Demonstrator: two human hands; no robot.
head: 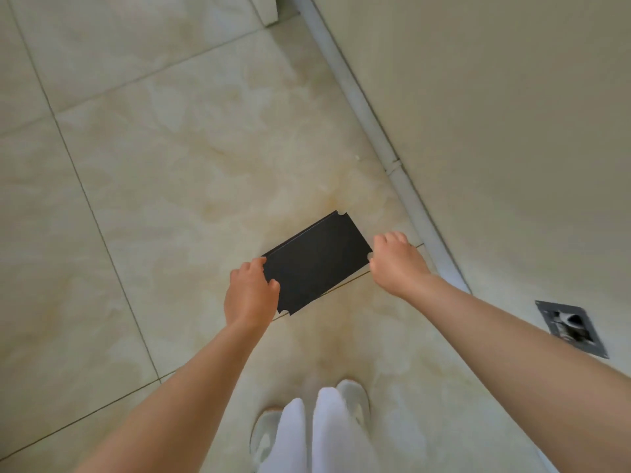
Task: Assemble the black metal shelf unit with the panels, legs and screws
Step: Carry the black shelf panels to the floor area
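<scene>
While both arms reach forward and down, a black metal panel [316,262] is held between the two hands over the tiled floor [170,165], near the white skirting [372,131] at the foot of the wall [495,114]. Left hand [251,288] grips one short end of the panel, fingers curled over the edge, thumb on the top face. Right hand [397,259] grips the opposite short end, knuckles up, fingers wrapped round the edge; fingertips hidden under it. Panel is flat, rectangular, slightly tilted, with small notches at its corners; a thin lip runs along its far long edge. Can't tell if it touches the floor or sits just above it. A dark square floor drain [572,327] lies near the right edge of the floor, well apart from the panel; its inside is dark with pale patches, contents too blurred to tell. White trouser legs [317,435] and pale shoes [355,399] show at the bottom, below the panel.
</scene>
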